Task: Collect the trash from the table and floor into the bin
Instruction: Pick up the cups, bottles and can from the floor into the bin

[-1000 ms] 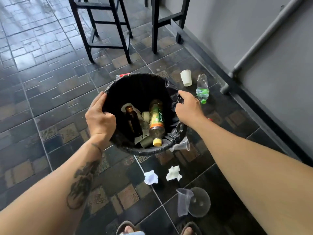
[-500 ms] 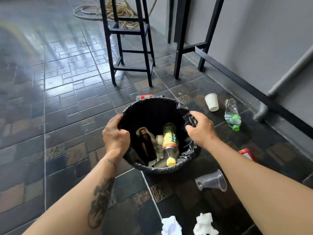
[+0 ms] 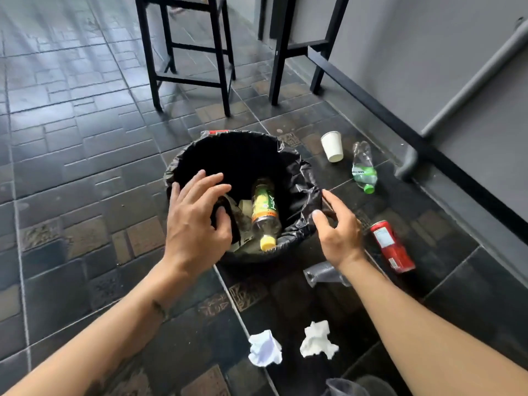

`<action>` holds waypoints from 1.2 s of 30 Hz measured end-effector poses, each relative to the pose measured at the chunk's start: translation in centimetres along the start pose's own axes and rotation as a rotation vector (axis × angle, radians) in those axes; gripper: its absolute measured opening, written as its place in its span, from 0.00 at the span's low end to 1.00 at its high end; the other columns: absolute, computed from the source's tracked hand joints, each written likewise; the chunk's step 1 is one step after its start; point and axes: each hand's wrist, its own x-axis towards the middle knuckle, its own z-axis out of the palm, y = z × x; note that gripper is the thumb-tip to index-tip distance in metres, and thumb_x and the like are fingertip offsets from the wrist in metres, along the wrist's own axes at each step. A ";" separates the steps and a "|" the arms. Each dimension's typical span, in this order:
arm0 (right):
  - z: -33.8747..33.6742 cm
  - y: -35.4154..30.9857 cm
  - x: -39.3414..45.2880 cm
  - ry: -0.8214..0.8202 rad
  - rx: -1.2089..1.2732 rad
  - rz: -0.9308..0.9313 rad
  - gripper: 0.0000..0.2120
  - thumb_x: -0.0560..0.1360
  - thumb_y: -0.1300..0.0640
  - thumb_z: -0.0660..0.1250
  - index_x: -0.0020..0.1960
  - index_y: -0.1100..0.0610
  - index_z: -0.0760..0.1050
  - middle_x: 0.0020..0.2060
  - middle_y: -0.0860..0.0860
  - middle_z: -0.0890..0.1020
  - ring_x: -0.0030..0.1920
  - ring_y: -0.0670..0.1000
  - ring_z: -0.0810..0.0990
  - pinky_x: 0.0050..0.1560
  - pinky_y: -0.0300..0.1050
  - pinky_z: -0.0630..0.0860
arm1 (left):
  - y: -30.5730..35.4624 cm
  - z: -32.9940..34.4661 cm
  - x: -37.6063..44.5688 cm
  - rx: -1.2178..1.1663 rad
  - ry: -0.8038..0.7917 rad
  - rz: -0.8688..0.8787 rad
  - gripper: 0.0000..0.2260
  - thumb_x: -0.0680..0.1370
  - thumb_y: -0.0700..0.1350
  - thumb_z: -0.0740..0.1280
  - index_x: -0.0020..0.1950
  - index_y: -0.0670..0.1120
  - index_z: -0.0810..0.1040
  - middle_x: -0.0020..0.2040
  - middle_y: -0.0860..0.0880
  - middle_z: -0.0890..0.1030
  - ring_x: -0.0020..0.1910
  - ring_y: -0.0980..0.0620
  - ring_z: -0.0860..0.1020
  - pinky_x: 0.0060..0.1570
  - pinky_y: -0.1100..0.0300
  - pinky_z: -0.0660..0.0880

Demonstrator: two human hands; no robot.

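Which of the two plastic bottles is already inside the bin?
The yellow-capped, orange-labelled plastic bottle is in the black-lined bin; the green-capped clear bottle lies on the floor.

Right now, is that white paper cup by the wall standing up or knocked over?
Knocked over. The white paper cup lies on its side on the floor tiles, its open mouth facing the camera, beside the clear water bottle.

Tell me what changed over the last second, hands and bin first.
Both hands let go of the bin. The left hand now hovers open over its near-left rim; the right hand is open just beside the right rim. The bottle inside, and the paper cup, clear bottle, red can and two paper wads on the floor lie as before.
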 end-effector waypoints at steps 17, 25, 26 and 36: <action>-0.1 13.2 -13.7 -0.577 -0.515 0.307 0.35 0.70 0.45 0.67 0.75 0.41 0.61 0.74 0.44 0.64 0.74 0.52 0.61 0.71 0.49 0.65 | 1.9 8.4 -13.3 -0.081 -0.701 0.809 0.19 0.73 0.34 0.62 0.62 0.40 0.83 0.64 0.40 0.81 0.58 0.38 0.80 0.56 0.46 0.80; 1.4 15.8 -15.6 -0.696 -0.717 0.341 0.36 0.74 0.53 0.68 0.77 0.44 0.55 0.72 0.51 0.58 0.70 0.59 0.62 0.65 0.57 0.70 | -3.8 12.5 -18.2 0.381 -1.145 0.568 0.33 0.76 0.51 0.71 0.80 0.53 0.64 0.81 0.44 0.61 0.77 0.41 0.65 0.72 0.47 0.69; 1.6 15.9 -15.6 -0.693 -0.723 0.347 0.36 0.74 0.54 0.68 0.77 0.45 0.56 0.72 0.52 0.59 0.69 0.60 0.63 0.63 0.57 0.71 | -4.1 12.6 -18.5 0.407 -1.146 0.571 0.33 0.76 0.50 0.71 0.80 0.53 0.64 0.81 0.44 0.60 0.77 0.42 0.65 0.71 0.48 0.69; 0.9 15.6 -14.9 -0.486 -0.590 0.428 0.10 0.76 0.56 0.66 0.56 0.52 0.72 0.60 0.51 0.68 0.60 0.56 0.70 0.58 0.55 0.74 | -3.6 14.3 -17.2 0.414 -1.146 0.503 0.20 0.78 0.43 0.66 0.69 0.52 0.70 0.69 0.50 0.67 0.61 0.49 0.72 0.50 0.56 0.78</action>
